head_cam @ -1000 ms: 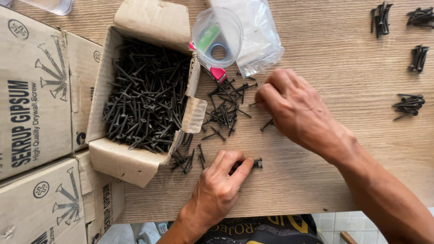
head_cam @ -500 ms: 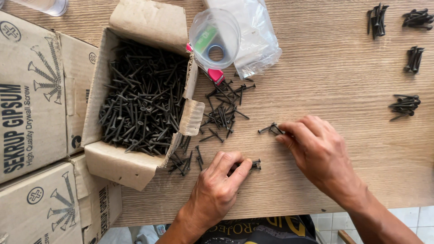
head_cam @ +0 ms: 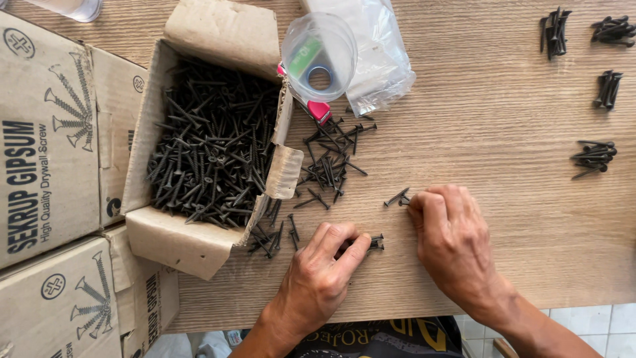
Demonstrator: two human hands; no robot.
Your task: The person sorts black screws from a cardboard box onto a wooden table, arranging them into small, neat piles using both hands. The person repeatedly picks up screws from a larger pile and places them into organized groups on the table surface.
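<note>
An open cardboard box full of black screws sits at the left of the wooden table. A loose heap of black screws lies beside its torn flap. My left hand rests near the table's front edge, fingers closed around a small bunch of screws whose tips stick out to the right. My right hand lies palm down just to the right, its fingertips pinching a few screws against the table.
Closed cardboard screw boxes are stacked at the left. A clear plastic cup lies on a plastic bag at the back, over a pink object. Several small bundles of screws lie at the far right.
My right hand has drawn back from the loose heap toward the front right, dragging a few screws with it. My left hand has stayed in place on its bunch.
</note>
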